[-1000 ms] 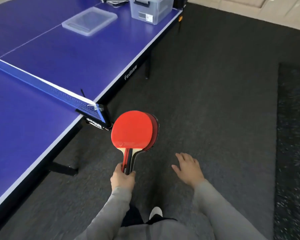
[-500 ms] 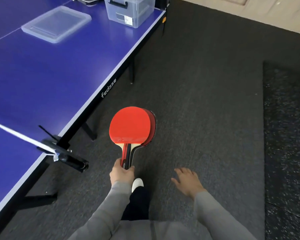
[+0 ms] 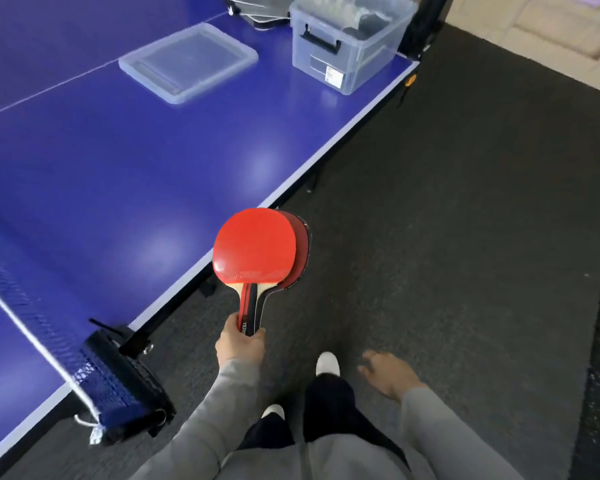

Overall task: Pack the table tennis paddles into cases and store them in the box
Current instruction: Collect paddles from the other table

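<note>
Head view, ordered from largest to smallest. The blue table (image 3: 125, 174) fills the 9-to-12 o'clock field, with dark floor (image 3: 465, 237) from 1 to 5 o'clock and the net (image 3: 42, 327) with its clamp at 8 o'clock. A clear box (image 3: 347, 46), lidless, stands at the table's far corner at 12 to 1 o'clock; its lid (image 3: 187, 62) lies flat on the table at 11 o'clock, near but apart, and dark flat cases (image 3: 257, 12), only partly in frame, lie behind the box at 12 o'clock. The paddles (image 3: 260, 251), a stack with red rubber uppermost and offset blades, sit at frame centre, overhanging the table's edge line and well apart from box and cases. Risk, as a judgement: the handles are pinched together in one grip, so the lower paddles could fan out or slip free, or the blades could clip the table edge while walking. The left hand (image 3: 241, 342) is clenched around the bundled handles, forearm extended forward, blades pointing to 12 o'clock. The right hand (image 3: 387, 374), at 5 o'clock, hangs empty with fingers loosely spread, palm down.
</note>
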### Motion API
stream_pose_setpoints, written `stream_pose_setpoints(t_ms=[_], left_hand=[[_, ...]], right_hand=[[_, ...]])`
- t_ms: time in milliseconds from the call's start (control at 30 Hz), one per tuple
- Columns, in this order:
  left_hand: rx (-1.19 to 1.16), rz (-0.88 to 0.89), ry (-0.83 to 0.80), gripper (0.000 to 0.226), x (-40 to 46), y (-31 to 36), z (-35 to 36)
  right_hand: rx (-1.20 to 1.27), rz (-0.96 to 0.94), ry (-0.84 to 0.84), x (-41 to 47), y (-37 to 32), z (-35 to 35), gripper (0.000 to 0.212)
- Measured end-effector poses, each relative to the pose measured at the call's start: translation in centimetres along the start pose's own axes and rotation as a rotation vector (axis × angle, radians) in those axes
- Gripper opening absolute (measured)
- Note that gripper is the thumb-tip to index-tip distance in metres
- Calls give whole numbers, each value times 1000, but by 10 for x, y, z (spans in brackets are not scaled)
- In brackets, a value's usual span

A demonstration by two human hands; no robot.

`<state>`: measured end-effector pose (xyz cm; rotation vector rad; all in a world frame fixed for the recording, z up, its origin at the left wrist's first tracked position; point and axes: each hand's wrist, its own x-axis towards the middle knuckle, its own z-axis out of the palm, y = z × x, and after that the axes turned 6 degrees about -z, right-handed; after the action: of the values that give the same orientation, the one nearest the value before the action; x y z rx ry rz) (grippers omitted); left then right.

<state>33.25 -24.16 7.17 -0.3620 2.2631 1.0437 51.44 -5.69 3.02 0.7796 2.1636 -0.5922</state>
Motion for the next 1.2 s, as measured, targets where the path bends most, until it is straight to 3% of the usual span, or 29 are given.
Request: stream_pose_setpoints(t_ms=[300, 567, 833, 1200], left_hand=[[-239, -201, 313, 14, 53, 57, 5], [-401, -343, 520, 15, 96, 75, -29], [-503, -454, 606, 12, 174, 72, -86], [-508, -559, 622, 13, 238, 45, -140]], right_hand=[[-259, -308, 62, 119, -26, -152, 46], [-400, -594, 179, 179, -130, -251, 44], [-495, -752, 217, 220, -253, -265, 48], [-607, -782, 224, 259, -347, -259, 56]])
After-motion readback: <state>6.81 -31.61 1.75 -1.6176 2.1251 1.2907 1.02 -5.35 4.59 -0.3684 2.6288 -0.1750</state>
